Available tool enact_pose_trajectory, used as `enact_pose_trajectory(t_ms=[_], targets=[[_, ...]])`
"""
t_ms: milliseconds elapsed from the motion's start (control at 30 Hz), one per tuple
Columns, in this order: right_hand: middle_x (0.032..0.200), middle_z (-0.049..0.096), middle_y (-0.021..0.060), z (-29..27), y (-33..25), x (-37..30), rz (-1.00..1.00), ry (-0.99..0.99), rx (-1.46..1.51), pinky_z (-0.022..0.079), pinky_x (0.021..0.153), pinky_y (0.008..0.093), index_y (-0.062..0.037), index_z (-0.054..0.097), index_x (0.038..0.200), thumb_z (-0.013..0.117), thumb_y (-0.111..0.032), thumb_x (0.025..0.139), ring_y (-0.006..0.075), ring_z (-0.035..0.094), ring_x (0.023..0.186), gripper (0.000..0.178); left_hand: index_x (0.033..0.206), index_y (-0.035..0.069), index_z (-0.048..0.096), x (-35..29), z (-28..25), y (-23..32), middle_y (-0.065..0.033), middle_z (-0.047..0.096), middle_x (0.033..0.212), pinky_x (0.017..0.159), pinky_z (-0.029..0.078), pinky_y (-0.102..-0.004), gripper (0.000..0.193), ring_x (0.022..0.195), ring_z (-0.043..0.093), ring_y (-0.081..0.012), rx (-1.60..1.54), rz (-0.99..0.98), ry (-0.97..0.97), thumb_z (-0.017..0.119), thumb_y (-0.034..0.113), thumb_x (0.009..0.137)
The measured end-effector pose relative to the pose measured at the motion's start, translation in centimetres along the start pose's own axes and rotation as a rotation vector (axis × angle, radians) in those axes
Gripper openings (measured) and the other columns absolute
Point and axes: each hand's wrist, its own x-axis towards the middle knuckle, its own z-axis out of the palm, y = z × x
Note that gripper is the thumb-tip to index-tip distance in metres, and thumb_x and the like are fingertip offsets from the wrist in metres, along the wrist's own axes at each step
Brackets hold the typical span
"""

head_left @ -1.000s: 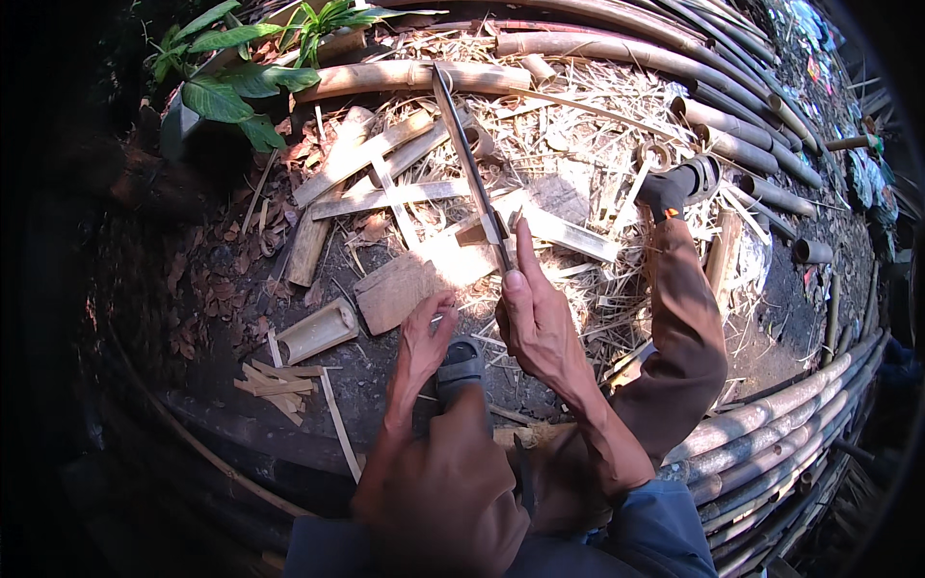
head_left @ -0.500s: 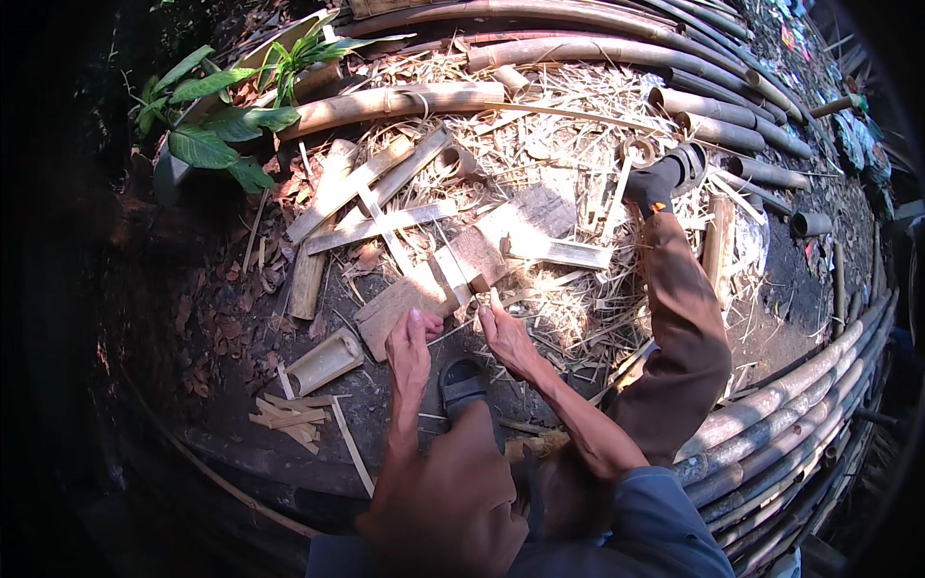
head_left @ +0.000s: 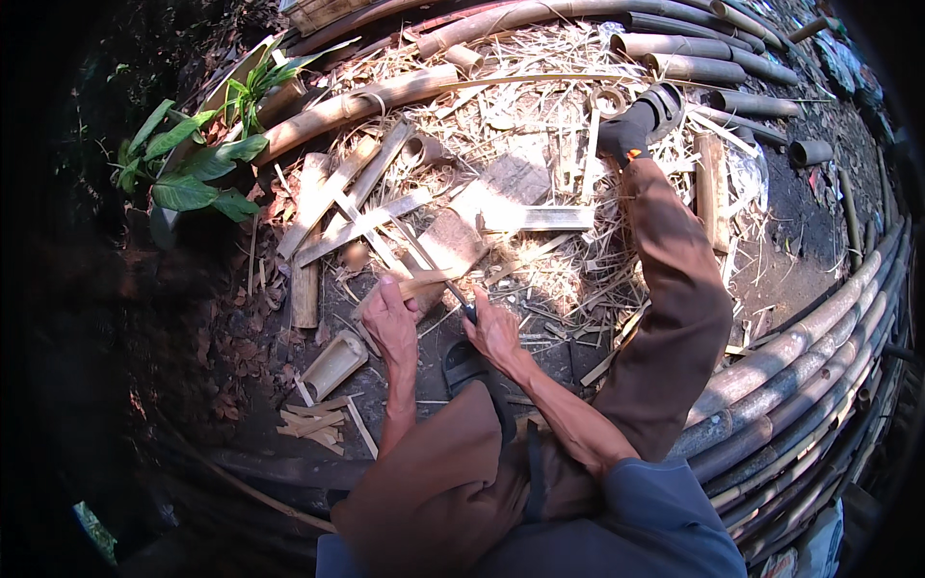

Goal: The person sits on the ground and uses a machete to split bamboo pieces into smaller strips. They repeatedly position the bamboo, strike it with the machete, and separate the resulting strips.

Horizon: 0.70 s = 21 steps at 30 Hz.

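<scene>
My left hand [head_left: 390, 323] is closed on one end of a short, pale bamboo strip [head_left: 420, 281], which points to the right. In my right hand [head_left: 493, 328] is the dark handle of a knife [head_left: 451, 286]. Its long, thin blade slants up and to the left, crossing the strip near its right end. Under and beyond the blade lies a brown wooden block [head_left: 455, 234], partly in bright sun. Split bamboo pieces [head_left: 361, 226] lie crossed to the left of it, and another flat split piece [head_left: 540, 219] rests at its right.
Shavings [head_left: 568, 279] cover the ground ahead. A half-round bamboo section [head_left: 333, 364] and small strips [head_left: 313, 424] lie at the left. Bamboo poles [head_left: 800, 361] are stacked at the right, more at the back. My sandalled foot [head_left: 647, 120] is stretched forward; a leafy plant [head_left: 183, 183] stands far left.
My left hand now holds the bamboo strip out to the right, under the knife blade. The right hand's knife has come into clearer view, and the whole view has shifted slightly.
</scene>
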Motion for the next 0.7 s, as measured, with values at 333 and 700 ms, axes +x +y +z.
enact_pose_trajectory(t_ms=[333,700], targets=[[0.070,0.061,0.0221,0.7,1.4,2.5,-0.043,0.015,0.387,0.047,0.058,0.0473,-0.0026,0.054,0.093,0.063,-0.016,0.080,0.0430,0.063,0.068,0.020,0.075,-0.006,0.055,0.2,1.6,0.0,-0.0137,0.052,0.057,0.049,0.038,-0.0401,0.050,0.050,0.050,-0.0238,0.186,0.261,-0.032,0.035,0.029,0.104],[0.084,0.065,0.0215,2.1,8.1,3.5,0.179,-0.148,0.119,0.051,0.071,0.0502,-0.0085,0.052,0.109,0.066,-0.027,0.083,0.0434,0.064,0.082,0.035,0.078,-0.008,0.061,0.5,2.5,-0.7,-0.0122,0.056,0.059,0.050,0.039,-0.0366,0.061,0.052,0.052,-0.0206,0.300,0.318,0.030,0.032,0.040,0.104]])
